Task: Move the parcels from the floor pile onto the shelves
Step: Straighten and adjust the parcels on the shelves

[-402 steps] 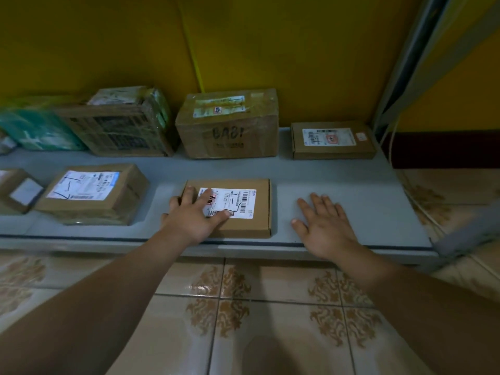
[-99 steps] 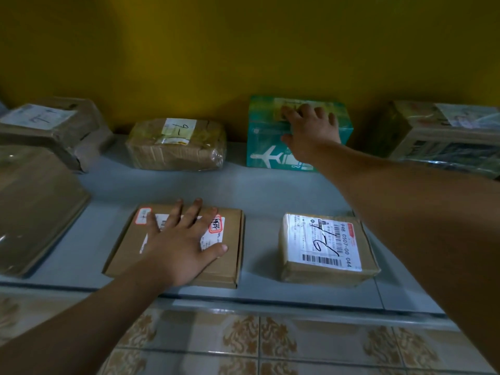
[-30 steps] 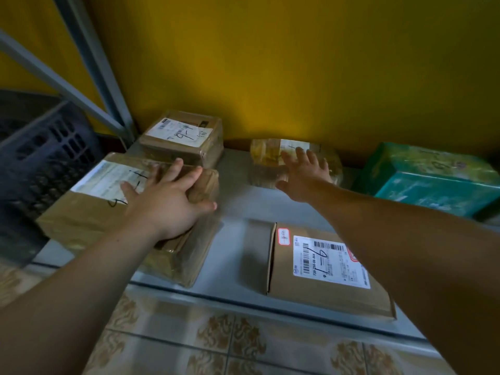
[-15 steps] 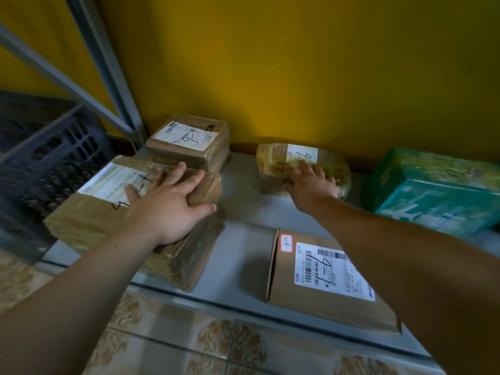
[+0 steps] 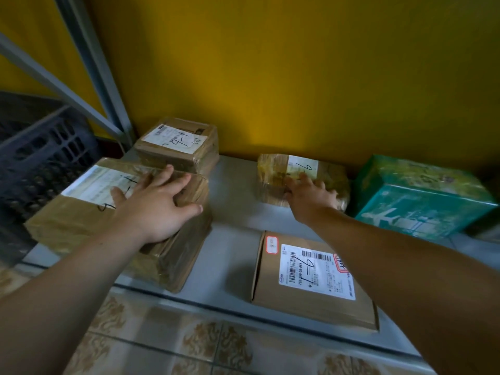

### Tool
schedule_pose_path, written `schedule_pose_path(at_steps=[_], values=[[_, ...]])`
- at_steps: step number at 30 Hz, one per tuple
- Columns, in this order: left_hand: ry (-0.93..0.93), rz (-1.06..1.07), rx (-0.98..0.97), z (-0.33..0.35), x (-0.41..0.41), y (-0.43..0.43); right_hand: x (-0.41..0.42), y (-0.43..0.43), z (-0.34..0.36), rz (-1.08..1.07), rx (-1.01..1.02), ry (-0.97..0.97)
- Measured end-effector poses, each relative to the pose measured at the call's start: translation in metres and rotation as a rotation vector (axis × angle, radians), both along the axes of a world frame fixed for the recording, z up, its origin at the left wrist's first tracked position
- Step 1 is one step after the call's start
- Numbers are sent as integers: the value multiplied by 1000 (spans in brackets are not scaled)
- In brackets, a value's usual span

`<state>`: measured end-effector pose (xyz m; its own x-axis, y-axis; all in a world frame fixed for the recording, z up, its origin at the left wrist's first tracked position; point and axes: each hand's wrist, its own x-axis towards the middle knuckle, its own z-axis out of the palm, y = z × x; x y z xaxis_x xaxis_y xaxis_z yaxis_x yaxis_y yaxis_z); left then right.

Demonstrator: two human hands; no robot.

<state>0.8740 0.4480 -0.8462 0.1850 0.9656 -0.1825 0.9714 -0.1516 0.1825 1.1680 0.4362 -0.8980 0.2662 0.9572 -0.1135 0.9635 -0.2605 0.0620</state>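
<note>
At shelf (image 5: 232, 212) front edge: large parcel (image 5: 67, 223), pressed by left hand (image 5: 154, 207), fingers spread flat. At back: wrapped parcel (image 5: 273, 171), touched by right hand (image 5: 311, 201), fingers extended. Risk: large parcel tipped off edge if dragged forward.

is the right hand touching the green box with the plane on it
No, the right hand rests on the tape-wrapped brown parcel, and the green box sits apart to its right.

Big parcel (image 5: 89, 212): brown cardboard under glossy, wrinkled tape. Flat box (image 5: 311, 282): matt cardboard, white paper label. Rear packet (image 5: 273, 174): shiny yellowish wrap. Shelf (image 5: 232, 201): smooth grey painted metal. Crate (image 5: 40, 158): dark plastic.
</note>
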Motion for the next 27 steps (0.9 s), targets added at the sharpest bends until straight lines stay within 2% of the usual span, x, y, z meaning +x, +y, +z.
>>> schedule_pose_path(at_steps=[12,21,27], values=[[34,45,18,1,5,-6,-19,17,-1,113,3,82],[24,34,-45,6,6,-10,-19,21,17,96,-83,94],[-83,42,-57,15,-14,11,-55,-3,22,146,79,227]])
